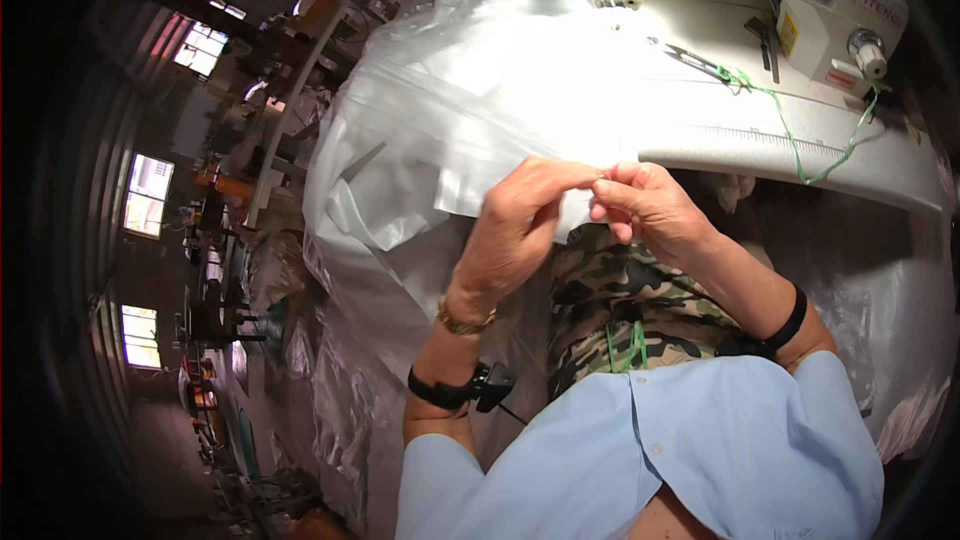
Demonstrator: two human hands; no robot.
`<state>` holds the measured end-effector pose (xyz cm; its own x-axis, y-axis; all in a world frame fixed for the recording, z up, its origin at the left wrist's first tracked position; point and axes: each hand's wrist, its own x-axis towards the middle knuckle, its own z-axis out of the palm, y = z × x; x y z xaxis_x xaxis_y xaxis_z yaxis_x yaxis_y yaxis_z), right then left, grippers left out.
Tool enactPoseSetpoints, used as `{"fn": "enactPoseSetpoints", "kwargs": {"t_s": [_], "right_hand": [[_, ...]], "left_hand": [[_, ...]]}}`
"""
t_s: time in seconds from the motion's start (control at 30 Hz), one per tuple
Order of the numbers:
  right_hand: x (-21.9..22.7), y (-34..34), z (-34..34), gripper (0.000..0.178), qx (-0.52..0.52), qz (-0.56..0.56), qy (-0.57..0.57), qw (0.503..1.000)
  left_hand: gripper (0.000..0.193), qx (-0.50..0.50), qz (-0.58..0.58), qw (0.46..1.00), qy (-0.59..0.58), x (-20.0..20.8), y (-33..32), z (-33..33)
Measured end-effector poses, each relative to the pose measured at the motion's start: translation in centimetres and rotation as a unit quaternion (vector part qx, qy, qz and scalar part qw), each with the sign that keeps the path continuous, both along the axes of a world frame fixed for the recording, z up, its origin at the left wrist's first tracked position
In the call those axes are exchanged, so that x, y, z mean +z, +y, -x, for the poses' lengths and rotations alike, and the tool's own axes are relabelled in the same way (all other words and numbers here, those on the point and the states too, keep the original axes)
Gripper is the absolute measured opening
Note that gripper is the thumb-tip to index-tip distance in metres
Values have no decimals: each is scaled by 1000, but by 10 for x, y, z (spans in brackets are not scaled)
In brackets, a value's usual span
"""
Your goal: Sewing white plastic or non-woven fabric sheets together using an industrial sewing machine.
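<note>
My left hand [515,225] and my right hand [655,208] meet fingertip to fingertip in front of the sewing machine [720,40]. Both are closed in a pinch at the near edge of a translucent white plastic sheet [400,160]. Part of that sheet shows between my hands; the exact spot under the fingertips is too small to make out. The sheet spreads over the left of the machine bed, brightly lit, and hangs down on the left.
On the machine bed [700,115] lie small thread snips [700,62] with green string [790,130] tied to them, trailing over the front edge. A black tool [765,48] lies beside them. Crumpled clear plastic [340,420] hangs at the left. Camouflage cloth [640,300] covers my lap.
</note>
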<state>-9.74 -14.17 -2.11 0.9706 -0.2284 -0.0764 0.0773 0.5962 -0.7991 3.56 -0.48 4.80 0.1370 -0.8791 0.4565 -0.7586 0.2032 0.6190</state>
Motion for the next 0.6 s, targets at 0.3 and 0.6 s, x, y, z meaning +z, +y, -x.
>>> {"fn": "enactPoseSetpoints", "kwargs": {"t_s": [0.3, 0.6], "right_hand": [[25, 15, 4, 16, -9, -94, -43, 995], [9, 15, 1, 14, -26, -96, -51, 994]], "left_hand": [[51, 309, -32, 807, -502, -4, 20, -169], [24, 467, 77, 836, -278, 19, 8, -334]]}}
